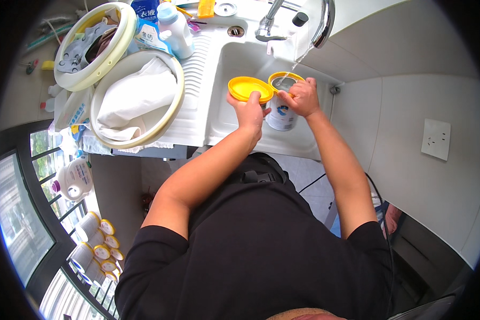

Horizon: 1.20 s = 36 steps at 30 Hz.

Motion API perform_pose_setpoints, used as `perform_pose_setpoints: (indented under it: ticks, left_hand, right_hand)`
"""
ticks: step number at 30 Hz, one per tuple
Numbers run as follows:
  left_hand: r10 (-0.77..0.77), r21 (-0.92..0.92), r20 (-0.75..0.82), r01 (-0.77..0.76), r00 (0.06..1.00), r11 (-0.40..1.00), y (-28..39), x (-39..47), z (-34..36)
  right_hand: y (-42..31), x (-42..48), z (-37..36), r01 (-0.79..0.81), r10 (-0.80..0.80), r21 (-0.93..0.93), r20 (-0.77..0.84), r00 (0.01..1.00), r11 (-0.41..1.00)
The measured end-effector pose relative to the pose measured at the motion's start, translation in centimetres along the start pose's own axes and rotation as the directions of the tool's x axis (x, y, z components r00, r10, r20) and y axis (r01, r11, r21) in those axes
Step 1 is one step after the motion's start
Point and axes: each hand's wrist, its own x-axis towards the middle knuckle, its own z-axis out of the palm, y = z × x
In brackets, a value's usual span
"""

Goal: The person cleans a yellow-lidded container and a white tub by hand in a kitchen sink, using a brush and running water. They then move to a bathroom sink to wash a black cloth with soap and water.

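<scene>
A white can with a yellow rim is held in the white sink basin. Its yellow hinged lid is flipped open to the left. My left hand grips this lid, thumb on top and fingers beneath. On the can's right side, my right hand clasps the rim. From the curved chrome faucet spout, a stream of water falls toward the can's mouth. Inside the can I see a greyish, shiny surface; how full it is I cannot tell.
Left of the basin, a ribbed drainboard bears a round basin with white cloth, another with dark and grey clothes, and a white bottle. A wall socket is at right. Several yellow-lidded cans stand by the window.
</scene>
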Motion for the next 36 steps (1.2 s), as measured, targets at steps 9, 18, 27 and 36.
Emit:
perform_pose_setpoints:
  ticks: [9, 18, 27, 36]
  left_hand:
    - [0.391, 0.464, 0.446, -0.582, 0.805, 0.668, -2.8, 4.7, -6.2]
    - [0.21, 0.674, 0.604, -0.633, 0.769, 0.381, -3.3, 5.0, -8.5]
    - [0.025, 0.778, 0.513, -0.477, 0.858, 0.409, -2.2, 4.1, -8.3]
    - [-0.164, 0.801, 0.496, -0.377, 0.853, 0.464, -3.3, 3.9, -7.0]
  right_hand:
    - [3.1, 3.1, -2.4, -0.036, 0.02, 0.015, 0.595, 0.803, 0.999]
    - [1.9, 6.3, -1.0, -0.038, 0.095, -0.091, 0.778, 0.621, 0.995]
    - [0.4, 8.0, -1.3, -0.081, 0.189, -0.17, 0.879, 0.437, 0.982]
    - [0.3, 9.4, -2.6, -0.064, 0.255, -0.246, 0.935, 0.246, 0.967]
